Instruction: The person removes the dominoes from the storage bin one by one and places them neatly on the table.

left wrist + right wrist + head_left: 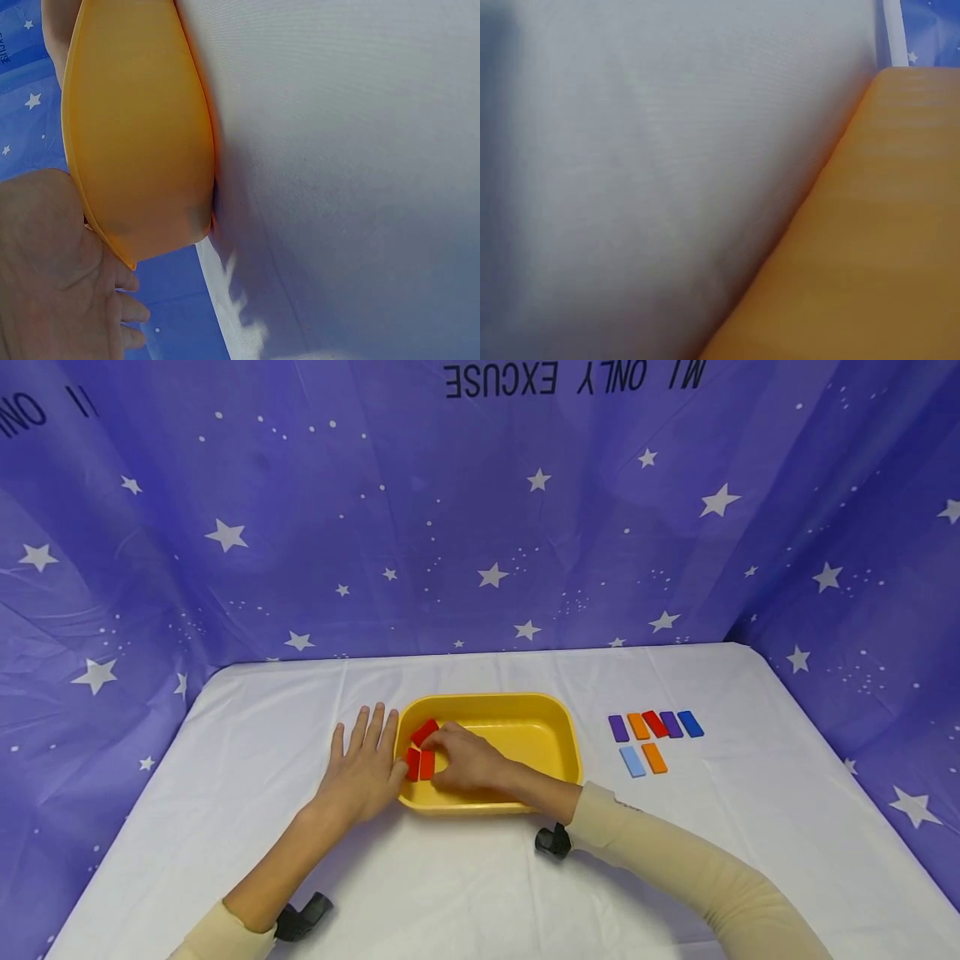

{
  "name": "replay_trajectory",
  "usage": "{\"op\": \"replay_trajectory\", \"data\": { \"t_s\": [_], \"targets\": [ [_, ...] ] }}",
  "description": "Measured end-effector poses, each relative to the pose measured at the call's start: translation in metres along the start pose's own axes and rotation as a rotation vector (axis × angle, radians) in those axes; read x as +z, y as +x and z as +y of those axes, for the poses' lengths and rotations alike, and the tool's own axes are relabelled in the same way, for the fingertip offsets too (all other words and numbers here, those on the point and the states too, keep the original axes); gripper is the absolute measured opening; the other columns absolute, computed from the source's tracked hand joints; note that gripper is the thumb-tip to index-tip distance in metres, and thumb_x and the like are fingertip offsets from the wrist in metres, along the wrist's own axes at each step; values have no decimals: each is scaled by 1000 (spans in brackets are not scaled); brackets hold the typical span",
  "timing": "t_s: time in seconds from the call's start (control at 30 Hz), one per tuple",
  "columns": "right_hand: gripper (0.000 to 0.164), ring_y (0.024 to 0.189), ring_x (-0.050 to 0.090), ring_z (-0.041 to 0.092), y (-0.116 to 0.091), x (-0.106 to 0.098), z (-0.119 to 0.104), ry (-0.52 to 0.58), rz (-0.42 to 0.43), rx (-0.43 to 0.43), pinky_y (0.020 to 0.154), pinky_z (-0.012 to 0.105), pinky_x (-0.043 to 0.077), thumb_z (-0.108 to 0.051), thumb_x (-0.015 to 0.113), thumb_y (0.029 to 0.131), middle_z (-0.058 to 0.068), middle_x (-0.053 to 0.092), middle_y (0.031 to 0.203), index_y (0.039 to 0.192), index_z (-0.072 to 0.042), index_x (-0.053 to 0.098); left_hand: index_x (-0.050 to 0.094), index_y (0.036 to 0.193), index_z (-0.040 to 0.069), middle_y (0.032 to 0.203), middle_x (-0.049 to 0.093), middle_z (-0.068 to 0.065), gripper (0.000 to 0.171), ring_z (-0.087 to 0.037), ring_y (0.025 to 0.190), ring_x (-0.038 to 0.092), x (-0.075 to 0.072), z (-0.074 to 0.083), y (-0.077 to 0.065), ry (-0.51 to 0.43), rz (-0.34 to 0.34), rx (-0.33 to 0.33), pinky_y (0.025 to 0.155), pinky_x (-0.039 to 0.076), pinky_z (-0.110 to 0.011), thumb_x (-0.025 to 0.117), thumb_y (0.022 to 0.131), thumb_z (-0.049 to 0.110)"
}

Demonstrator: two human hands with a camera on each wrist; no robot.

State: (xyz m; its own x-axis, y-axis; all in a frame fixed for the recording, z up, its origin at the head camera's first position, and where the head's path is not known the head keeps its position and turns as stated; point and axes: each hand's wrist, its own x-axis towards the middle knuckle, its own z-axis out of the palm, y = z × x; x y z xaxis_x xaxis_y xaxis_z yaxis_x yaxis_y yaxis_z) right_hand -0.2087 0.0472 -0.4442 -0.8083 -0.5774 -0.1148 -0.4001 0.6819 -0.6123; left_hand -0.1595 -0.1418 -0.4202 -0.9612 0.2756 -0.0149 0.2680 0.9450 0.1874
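Observation:
Three red rectangular tiles lie at the left end of a yellow tray (540, 743). My right hand (472, 762) reaches into the tray, pinching one red tile (427, 765) between thumb and forefinger at its short ends. Beside it stands another red tile (412, 763), close to the tray's left wall. The third red tile (425, 732) lies slanted above, right by the forefinger. My left hand (363, 778) rests at the tray's left rim with straight fingers, its thumb over the edge. In the right wrist view the tray's outer wall (870, 247) shows, while the hand is out of sight.
Right of the tray, on the white tablecloth (480, 885), lie several loose tiles in two rows, among them a purple tile (618, 728), a light blue tile (632, 762), an orange tile (655, 758) and a dark blue tile (691, 723). A purple star-printed curtain (450, 527) encloses the table.

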Motion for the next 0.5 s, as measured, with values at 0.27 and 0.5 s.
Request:
{"op": "replay_trajectory", "data": {
  "t_s": [0.27,0.5],
  "targets": [
    [45,109,56,19,-3,-9,1,100,18,51,102,30,44,-13,76,81,3,64,116,125,-6,67,20,157,-4,162,15,-26,69,-43,149,5,1,0,0,-11,1,-5,114,-2,-65,45,100,28],
    [50,85,56,20,-10,-27,8,261,59,103,75,28,50,-11,78,83,6,59,116,130,-7,65,19,157,-3,162,13,-25,69,-43,149,4,1,0,0,-3,-8,-15,114,-3,-65,43,101,29]
  ]
}}
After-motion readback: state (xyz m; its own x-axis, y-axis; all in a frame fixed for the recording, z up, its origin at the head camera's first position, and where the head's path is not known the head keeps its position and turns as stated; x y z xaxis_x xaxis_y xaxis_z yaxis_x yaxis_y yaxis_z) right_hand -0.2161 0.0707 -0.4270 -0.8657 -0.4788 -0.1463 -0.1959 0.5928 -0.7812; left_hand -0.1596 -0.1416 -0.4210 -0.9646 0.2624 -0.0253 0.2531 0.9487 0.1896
